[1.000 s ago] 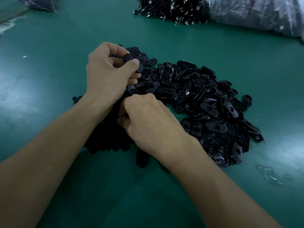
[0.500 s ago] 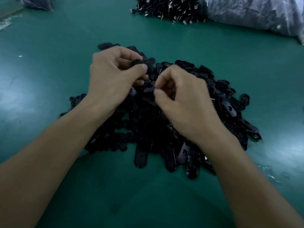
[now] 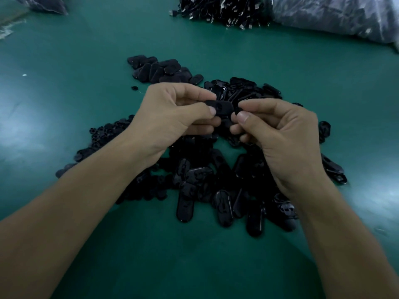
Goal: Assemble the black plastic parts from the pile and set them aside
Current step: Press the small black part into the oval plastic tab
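One oval part [image 3: 222, 107] in left hand [image 3: 172, 117]; small piece [image 3: 235, 110] in right hand [image 3: 280, 134].

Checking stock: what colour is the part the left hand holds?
The part is black; head view shows it.

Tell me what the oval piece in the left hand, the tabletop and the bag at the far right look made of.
Oval piece: moulded black plastic, satin, faint sheen, a round hole. Tabletop: green mat, perhaps rubber or vinyl; soft glare patches. Bag: thin clear plastic film, crinkled and glinting.
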`<state>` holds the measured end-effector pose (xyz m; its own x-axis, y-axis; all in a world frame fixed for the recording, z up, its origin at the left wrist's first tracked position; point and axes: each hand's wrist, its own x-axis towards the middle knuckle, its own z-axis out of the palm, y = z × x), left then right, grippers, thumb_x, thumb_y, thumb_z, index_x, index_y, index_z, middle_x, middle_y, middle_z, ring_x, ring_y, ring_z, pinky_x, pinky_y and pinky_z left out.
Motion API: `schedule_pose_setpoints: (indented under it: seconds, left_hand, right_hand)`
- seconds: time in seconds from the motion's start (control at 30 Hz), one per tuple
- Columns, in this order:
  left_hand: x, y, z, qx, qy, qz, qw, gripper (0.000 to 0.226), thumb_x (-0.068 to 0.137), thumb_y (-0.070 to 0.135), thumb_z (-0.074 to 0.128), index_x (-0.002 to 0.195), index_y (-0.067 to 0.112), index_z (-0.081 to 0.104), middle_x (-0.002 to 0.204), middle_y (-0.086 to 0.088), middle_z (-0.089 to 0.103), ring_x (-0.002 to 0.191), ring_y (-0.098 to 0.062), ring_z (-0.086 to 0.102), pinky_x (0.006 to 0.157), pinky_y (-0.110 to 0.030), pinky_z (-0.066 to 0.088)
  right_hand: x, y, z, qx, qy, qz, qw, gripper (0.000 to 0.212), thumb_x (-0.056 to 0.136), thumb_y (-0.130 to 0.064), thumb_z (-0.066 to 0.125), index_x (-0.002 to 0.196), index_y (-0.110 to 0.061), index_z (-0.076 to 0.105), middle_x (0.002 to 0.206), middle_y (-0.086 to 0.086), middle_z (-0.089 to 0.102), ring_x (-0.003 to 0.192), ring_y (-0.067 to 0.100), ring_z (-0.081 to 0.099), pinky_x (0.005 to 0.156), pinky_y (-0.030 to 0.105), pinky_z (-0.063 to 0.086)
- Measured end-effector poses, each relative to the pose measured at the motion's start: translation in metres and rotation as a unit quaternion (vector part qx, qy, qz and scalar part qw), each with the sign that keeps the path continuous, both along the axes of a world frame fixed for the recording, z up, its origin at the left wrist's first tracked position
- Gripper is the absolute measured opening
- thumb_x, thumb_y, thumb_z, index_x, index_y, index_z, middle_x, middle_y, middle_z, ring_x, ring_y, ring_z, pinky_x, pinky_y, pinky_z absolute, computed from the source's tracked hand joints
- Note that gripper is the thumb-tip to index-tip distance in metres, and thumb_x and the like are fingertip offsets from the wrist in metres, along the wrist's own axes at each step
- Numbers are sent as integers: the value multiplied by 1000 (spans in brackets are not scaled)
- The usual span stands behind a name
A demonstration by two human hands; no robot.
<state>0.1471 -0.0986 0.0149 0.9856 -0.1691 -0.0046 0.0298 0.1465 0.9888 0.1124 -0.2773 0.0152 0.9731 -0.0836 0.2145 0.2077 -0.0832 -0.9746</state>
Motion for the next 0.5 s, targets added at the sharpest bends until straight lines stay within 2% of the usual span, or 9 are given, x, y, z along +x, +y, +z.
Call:
schedule_pose_setpoints:
  seconds: [0.1, 0.27, 0.5]
  left_hand:
    - [0, 1, 1, -12, 7, -10, 1000, 16, 85, -7, 70, 92, 7, 71, 75, -9, 76, 73, -20, 76, 63, -23, 59]
    - [-3, 0, 3, -4, 1, -24, 1000, 17, 83, -8, 70, 90, 7, 73, 79, -12, 76, 74, -22, 76, 63, -24, 59]
    - [-4, 0, 4, -11, -6, -35, 999, 19, 82, -8, 72, 87, 10, 75, 80, -11, 77, 76, -22, 77, 66, -25, 60]
  right_hand:
    - [1, 0, -1, -4, 2, 7, 1000, 14, 89, -3, 72, 90, -16, 73, 79, 2, 76, 72, 12, 72, 64, 18, 52]
    - [1, 0, 0, -52, -26, 0, 998, 19, 87, -7, 75, 84, -25, 74, 74, -13, 71, 68, -1, 60, 67, 15, 48]
    - [-1, 1, 3, -60, -40, -6, 997, 17, 89, -7, 73, 90, -23, 70, 70, -12, 70, 65, 0, 63, 62, 10, 47]
